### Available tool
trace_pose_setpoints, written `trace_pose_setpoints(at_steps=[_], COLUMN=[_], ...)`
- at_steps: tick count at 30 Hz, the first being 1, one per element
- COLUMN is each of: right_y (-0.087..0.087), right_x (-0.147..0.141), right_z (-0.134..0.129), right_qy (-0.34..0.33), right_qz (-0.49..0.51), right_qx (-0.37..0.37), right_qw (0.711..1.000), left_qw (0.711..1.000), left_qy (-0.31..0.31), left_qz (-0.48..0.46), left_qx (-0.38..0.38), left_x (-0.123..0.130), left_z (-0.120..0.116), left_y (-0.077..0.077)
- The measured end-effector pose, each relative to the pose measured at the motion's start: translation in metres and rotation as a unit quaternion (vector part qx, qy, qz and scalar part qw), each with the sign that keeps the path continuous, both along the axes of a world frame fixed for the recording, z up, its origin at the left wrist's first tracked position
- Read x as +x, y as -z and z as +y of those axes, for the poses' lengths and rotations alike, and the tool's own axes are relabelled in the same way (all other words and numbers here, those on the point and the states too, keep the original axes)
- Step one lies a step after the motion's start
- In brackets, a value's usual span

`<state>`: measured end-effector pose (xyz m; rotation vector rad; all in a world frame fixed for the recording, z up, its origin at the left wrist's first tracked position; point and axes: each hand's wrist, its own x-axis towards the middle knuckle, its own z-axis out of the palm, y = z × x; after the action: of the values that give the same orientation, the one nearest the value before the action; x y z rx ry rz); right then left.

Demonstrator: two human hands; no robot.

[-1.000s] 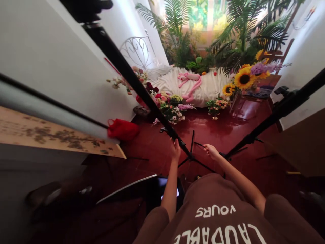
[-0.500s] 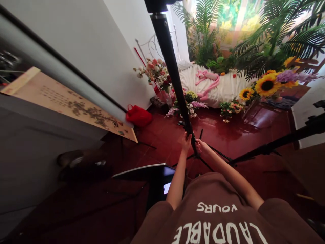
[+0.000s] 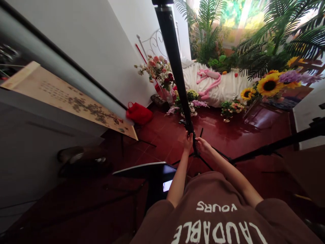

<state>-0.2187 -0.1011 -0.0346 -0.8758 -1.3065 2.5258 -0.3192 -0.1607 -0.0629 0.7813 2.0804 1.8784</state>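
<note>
I have my left hand (image 3: 188, 140) wrapped on the lower part of a long, straight black pole (image 3: 178, 67) that looks like metal, my fingers clamped round it from its left side. My right hand (image 3: 202, 145) is at the same height on the pole's right side, fingers curled in close to it; whether they pinch a small part there or only rest against it, I cannot tell. The pole leans a little away to the left at its top, and just below my hands it meets thin black tripod legs (image 3: 206, 163) that spread over the glossy dark-red tiled floor (image 3: 162, 135).

To the right of the pole slants a second black stand (image 3: 279, 145), its lower end near those legs. Left of the pole, well apart, sits a soft bright-red bag with handles (image 3: 139, 113). Beyond the pole lie mixed artificial flowers (image 3: 191, 95) and a rumpled white cloth (image 3: 236, 83).

As I judge it, the step in hand is working the stand at its lower section. The next move would call for my left hand to brace the pole upright while my right handles whatever fitting is there, with the legs kept planted.
</note>
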Motion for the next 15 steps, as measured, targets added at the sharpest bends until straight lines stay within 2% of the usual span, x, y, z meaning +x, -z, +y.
trace_pose_setpoints(at_steps=[2, 4, 6, 8, 9, 11, 13, 15], right_y=[-0.001, -0.005, -0.013, -0.022, -0.028, -0.037, -0.042, -0.042], right_x=[-0.002, -0.001, 0.002, 0.008, 0.011, 0.016, 0.022, 0.028], right_z=[-0.004, -0.004, 0.002, 0.009, 0.013, 0.018, 0.019, 0.016], right_qy=[0.05, 0.091, 0.068, 0.006, -0.024, -0.069, -0.087, -0.084], right_qz=[0.011, 0.008, -0.012, -0.039, -0.052, -0.064, -0.06, -0.044], right_qx=[0.048, 0.184, 0.359, 0.49, 0.529, 0.57, 0.586, 0.586], right_qw=[0.998, 0.979, 0.931, 0.871, 0.847, 0.816, 0.803, 0.805], left_qw=[1.0, 1.0, 1.0, 1.0, 1.0, 1.0, 1.0, 1.0], left_qy=[-0.005, -0.004, 0.002, 0.005, 0.003, -0.002, -0.003, -0.004], left_qz=[0.001, 0.001, 0.004, 0.008, 0.009, 0.006, 0.0, -0.01], left_qx=[-0.004, -0.004, 0.002, 0.008, 0.009, 0.011, 0.01, 0.005], left_x=[0.0, 0.0, 0.0, 0.001, 0.002, 0.003, 0.005, 0.007], left_z=[0.0, 0.001, 0.001, 0.001, 0.001, 0.002, 0.002, 0.002], left_y=[0.001, 0.001, -0.001, -0.003, -0.004, -0.005, -0.007, -0.01])
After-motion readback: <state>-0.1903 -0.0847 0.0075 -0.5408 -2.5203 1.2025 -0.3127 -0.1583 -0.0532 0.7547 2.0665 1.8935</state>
